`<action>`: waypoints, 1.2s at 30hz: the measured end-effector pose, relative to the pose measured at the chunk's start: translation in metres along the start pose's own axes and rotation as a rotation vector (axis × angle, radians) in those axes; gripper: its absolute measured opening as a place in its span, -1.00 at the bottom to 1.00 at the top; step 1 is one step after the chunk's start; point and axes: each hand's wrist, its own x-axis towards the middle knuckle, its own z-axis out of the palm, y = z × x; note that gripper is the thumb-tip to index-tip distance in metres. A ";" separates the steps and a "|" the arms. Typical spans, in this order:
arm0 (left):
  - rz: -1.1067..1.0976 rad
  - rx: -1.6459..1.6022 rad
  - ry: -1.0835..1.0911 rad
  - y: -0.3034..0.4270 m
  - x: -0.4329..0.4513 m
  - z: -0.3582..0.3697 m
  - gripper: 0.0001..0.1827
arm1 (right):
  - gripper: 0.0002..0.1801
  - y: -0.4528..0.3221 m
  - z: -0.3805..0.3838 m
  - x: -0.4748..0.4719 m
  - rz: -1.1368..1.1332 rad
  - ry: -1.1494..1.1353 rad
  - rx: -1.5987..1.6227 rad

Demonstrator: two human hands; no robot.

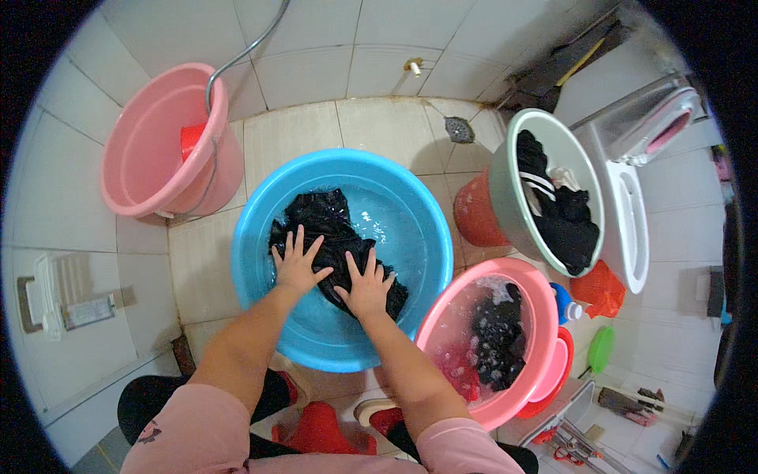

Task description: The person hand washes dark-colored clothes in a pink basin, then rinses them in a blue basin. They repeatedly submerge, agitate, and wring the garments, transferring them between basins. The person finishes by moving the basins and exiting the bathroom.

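Note:
A large blue plastic basin of water stands on the tiled floor in front of me. In it lies a wet, bunched black garment, partly under water. My left hand rests with spread fingers on the garment's left part. On its right part lies my right hand, palm down, fingers apart. Neither hand is closed round the cloth. At the lower right, close against the blue basin, a pink basin holds sudsy water with a black garment and a red cloth.
A pink bucket with a red dipper and a hose stands at the upper left. At the right, a pale green basin of dark clothes rests above a red bucket. A floor drain lies near the wall.

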 end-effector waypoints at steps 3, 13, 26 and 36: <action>0.011 -0.023 0.001 -0.002 0.014 0.020 -0.16 | -0.04 0.009 0.025 0.018 -0.007 0.023 0.004; 0.078 0.037 -0.107 -0.003 0.074 -0.013 -0.42 | -0.09 0.040 -0.022 0.096 0.120 -0.371 0.358; 0.526 0.140 0.242 -0.004 0.042 -0.050 -0.23 | -0.02 0.068 0.003 0.011 0.232 0.198 0.337; 0.206 0.381 0.068 -0.011 0.074 0.041 -0.10 | 0.08 0.048 0.065 0.050 0.257 -0.079 -0.028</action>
